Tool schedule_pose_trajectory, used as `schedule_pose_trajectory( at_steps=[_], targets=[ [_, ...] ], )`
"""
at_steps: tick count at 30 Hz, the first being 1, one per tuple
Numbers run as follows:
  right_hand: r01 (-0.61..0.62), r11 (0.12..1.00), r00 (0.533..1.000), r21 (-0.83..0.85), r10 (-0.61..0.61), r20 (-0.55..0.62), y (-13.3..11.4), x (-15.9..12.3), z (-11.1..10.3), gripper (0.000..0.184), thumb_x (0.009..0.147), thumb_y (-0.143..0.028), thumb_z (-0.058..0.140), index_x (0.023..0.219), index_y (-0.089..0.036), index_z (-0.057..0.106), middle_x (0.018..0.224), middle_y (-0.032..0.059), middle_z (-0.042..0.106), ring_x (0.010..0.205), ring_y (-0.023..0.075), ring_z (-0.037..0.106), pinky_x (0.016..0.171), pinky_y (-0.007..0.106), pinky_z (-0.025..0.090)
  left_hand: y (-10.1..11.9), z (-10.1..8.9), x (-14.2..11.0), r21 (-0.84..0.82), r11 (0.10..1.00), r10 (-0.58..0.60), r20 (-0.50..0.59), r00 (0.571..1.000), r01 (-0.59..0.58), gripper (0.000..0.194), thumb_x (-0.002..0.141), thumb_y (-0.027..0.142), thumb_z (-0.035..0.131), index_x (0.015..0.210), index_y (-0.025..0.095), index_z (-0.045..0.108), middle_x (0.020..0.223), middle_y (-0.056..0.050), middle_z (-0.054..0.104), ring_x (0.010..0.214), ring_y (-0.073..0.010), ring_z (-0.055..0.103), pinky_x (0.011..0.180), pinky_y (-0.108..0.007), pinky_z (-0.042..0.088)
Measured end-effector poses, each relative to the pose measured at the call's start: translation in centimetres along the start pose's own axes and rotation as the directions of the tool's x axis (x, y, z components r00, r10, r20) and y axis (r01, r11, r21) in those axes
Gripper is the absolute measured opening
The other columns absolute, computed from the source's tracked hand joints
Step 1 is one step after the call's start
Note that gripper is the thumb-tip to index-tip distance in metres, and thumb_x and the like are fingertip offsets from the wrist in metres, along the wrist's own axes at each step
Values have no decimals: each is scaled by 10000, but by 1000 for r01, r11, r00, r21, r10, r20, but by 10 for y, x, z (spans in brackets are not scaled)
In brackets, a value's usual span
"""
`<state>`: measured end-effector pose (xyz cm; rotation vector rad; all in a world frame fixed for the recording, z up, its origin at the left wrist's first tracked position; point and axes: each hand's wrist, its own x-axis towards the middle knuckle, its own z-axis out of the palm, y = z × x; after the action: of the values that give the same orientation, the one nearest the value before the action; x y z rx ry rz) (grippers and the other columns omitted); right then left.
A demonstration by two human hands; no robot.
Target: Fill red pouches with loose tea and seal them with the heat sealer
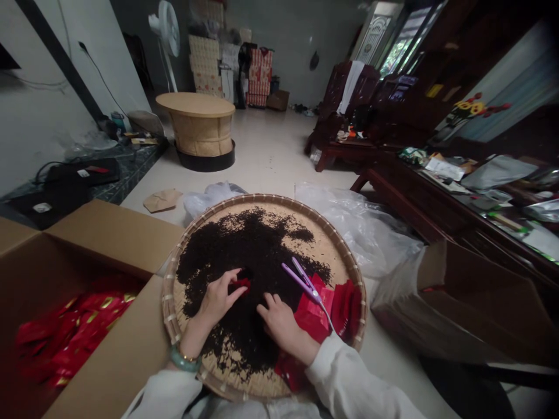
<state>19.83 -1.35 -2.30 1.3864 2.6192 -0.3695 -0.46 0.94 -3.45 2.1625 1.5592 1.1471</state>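
Observation:
My left hand (pixel 219 297) pinches a small red packet (pixel 241 284) between thumb and fingers. Its dark mouth faces away from me, above the heap of dark dried leaves, which look like tea leaves (pixel 248 250). Close by on the right, my right hand (pixel 279 320) is palm down on the leaves, fingers loosely bent and slightly apart, with nothing visible in them. The leaves cover much of a round woven bamboo tray (pixel 349 256). Beside my right wrist a purple hand-held sealer or hair straightener (pixel 302 281) with a cord rests on several flat red packets (pixel 312 317).
An open cardboard box (pixel 117 233) on the left contains many red packets (pixel 78 331). Another cardboard box (pixel 454 297) stands on the right. Clear plastic sheeting (pixel 353 227) lies behind the tray. A cluttered dark wooden table (pixel 437 203) runs along the right.

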Motion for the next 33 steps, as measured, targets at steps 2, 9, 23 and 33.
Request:
schedule_pose_trajectory(
  at_steps=[2, 9, 23, 33],
  targets=[
    [-20, 999, 1000, 51, 20, -3, 6, 0, 2, 322, 763, -58, 550, 1041, -202, 628, 1192, 147, 554, 1028, 287, 537, 734, 344, 499, 4, 1, 1, 5, 999, 43, -4, 999, -43, 242, 844, 287, 609, 1059, 209, 532, 900, -38, 717, 743, -189, 714, 683, -294, 569],
    [53, 756, 962, 652, 137, -237, 49, 11, -11, 237, 654, -22, 563, 803, -185, 650, 831, 27, 628, 753, 161, 586, 700, 260, 458, 10, 4, 3, 15, 992, 123, 14, 992, -124, 156, 860, 262, 586, 995, 213, 523, 1020, -69, 715, 794, -195, 719, 689, -302, 578],
    [329, 589, 900, 738, 40, -433, 20, 28, -87, 388, 782, -115, 557, 1149, -219, 632, 1067, 60, 658, 835, 148, 642, 701, 262, 516, 12, 7, 3, -3, 990, 141, 8, 990, -141, 169, 844, 200, 593, 1008, 206, 553, 972, -63, 713, 818, -205, 714, 721, -309, 579],
    [330, 941, 935, 78, -314, -165, 13, 35, -81, 131, 880, -256, 612, 952, -166, 674, 906, 87, 699, 797, 190, 588, 727, 282, 428, 8, 6, -2, -178, 984, 52, 125, 991, -29, 451, 795, 132, 584, 1232, 208, 501, 1239, -109, 638, 1067, -219, 648, 924, -371, 523]
  ],
)
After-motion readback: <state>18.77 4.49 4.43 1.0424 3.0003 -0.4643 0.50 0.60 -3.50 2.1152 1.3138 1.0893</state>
